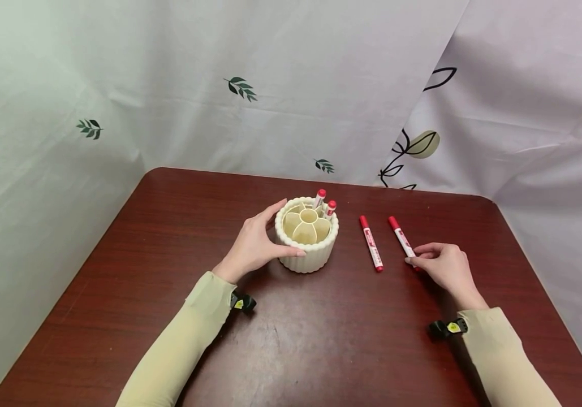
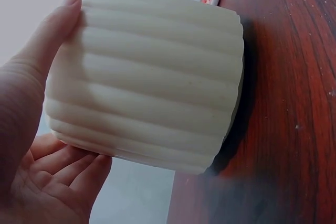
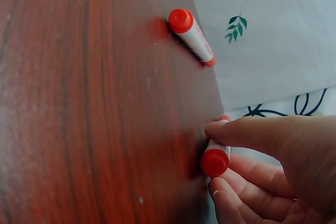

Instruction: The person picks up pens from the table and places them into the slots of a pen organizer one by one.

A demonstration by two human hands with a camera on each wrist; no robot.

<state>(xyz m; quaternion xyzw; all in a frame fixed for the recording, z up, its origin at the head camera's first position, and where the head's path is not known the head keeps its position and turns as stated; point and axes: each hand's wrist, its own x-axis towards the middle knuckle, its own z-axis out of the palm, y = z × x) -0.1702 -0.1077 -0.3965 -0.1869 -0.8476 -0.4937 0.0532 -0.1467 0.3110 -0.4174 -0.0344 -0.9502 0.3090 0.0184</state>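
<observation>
Pale-sleeved left hand [image 1: 251, 244] is wrapped round a cream, fluted, cylindrical pen holder [image 1: 317, 259], right of which a slim red-capped white marker [image 1: 402, 238] is pinched by the right hand [image 1: 447, 268].

left hand [image 1: 254, 243] curves wide; right hand [image 1: 448, 268] seems to pinch.
</observation>
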